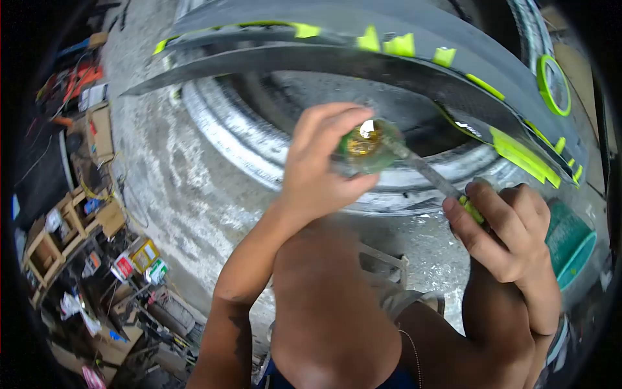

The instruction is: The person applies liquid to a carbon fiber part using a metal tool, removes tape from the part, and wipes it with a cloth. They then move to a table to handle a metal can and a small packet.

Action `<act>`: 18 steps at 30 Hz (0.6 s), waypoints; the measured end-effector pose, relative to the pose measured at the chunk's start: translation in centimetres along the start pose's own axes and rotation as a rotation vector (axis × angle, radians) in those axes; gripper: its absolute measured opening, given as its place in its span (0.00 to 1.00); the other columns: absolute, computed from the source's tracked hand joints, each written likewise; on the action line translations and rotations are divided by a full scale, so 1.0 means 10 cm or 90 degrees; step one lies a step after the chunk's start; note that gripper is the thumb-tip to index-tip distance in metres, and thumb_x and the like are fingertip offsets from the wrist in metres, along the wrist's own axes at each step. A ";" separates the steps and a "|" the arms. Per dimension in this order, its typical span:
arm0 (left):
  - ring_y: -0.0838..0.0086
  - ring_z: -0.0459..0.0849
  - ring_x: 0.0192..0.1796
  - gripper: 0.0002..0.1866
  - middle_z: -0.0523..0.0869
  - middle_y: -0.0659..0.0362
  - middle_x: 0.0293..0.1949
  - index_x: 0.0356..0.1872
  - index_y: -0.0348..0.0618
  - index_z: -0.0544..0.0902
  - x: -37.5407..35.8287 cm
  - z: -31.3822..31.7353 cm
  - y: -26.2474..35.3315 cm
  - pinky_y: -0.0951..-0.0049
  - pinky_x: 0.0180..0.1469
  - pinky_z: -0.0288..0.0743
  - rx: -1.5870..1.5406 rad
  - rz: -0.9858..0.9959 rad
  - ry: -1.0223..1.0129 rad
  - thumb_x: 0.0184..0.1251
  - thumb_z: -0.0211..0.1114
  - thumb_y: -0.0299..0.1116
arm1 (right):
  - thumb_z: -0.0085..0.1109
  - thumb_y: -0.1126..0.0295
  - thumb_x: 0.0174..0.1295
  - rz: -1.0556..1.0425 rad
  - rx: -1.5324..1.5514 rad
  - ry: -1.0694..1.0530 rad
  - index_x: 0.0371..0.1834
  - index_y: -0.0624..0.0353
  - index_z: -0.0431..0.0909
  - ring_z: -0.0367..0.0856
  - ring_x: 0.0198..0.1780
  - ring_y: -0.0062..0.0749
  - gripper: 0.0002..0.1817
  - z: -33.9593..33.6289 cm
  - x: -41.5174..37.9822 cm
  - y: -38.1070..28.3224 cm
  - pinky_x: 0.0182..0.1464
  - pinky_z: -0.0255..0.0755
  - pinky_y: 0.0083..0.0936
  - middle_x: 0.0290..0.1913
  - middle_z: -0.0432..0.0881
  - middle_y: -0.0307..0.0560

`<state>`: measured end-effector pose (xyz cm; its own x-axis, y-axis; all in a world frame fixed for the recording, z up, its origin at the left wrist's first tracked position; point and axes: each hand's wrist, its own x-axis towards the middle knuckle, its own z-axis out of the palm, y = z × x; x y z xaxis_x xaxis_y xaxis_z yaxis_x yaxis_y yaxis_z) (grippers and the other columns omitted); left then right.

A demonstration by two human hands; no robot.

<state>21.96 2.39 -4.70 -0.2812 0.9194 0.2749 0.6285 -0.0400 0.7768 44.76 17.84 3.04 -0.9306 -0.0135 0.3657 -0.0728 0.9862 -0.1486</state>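
The left hand [321, 152] is curling its thumb and fingers around a small clear cup [364, 167] with amber contents [358, 146], and is holding it up in front of the scuffed curved frame [227, 146]. The right hand [508, 236] is pinching the yellow-green handle [471, 211] of a narrow flat blade [431, 175], thumb against fingers, and the blade is slanting up so that its far end is meeting the cup's right side. The step in hand seems to be working the amber contents with that blade (stirring or scooping, one moment is not telling which), and blur is hiding whether the tip is dipping inside. Beyond the hands, a long dark strip [311, 58] is lying along the grey panel [414, 19], with bright tape tabs [398, 45] sticking to its edge. The next move, as I am judging it, is calling for a steady, level cup and a light wrist on the blade, without spilling.
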 end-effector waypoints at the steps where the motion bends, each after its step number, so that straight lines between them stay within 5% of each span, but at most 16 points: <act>1: 0.59 0.83 0.55 0.35 0.82 0.49 0.54 0.56 0.41 0.81 -0.01 0.02 -0.03 0.65 0.57 0.78 0.015 0.000 0.007 0.38 0.81 0.26 | 0.68 0.72 0.47 0.009 -0.011 -0.017 0.42 0.52 0.88 0.68 0.28 0.25 0.16 -0.02 -0.06 0.01 0.25 0.59 0.20 0.39 0.82 0.42; 9: 0.59 0.83 0.54 0.36 0.83 0.50 0.54 0.58 0.41 0.80 0.01 0.09 -0.03 0.65 0.56 0.78 0.018 -0.012 0.007 0.38 0.79 0.24 | 0.71 0.76 0.41 0.114 0.079 0.070 0.43 0.51 0.88 0.68 0.27 0.25 0.20 -0.14 -0.34 0.00 0.23 0.59 0.19 0.38 0.81 0.43; 12: 0.59 0.83 0.54 0.37 0.83 0.50 0.54 0.58 0.41 0.80 0.01 0.10 -0.05 0.65 0.56 0.78 0.020 -0.013 0.011 0.38 0.79 0.24 | 0.71 0.84 0.47 0.295 0.143 0.085 0.42 0.59 0.87 0.79 0.32 0.30 0.17 -0.21 -0.34 -0.06 0.25 0.65 0.21 0.36 0.82 0.48; 18: 0.60 0.82 0.55 0.37 0.82 0.49 0.54 0.58 0.39 0.79 -0.01 0.08 -0.06 0.66 0.58 0.77 0.030 -0.015 0.009 0.38 0.81 0.24 | 0.64 0.87 0.52 0.340 0.115 0.093 0.44 0.69 0.84 0.81 0.34 0.35 0.14 -0.17 -0.36 0.04 0.35 0.75 0.25 0.37 0.83 0.52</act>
<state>22.16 2.67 -5.61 -0.3067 0.9142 0.2647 0.6547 0.0008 0.7559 48.70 18.58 3.25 -0.7967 0.5139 0.3181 0.3213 0.8059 -0.4972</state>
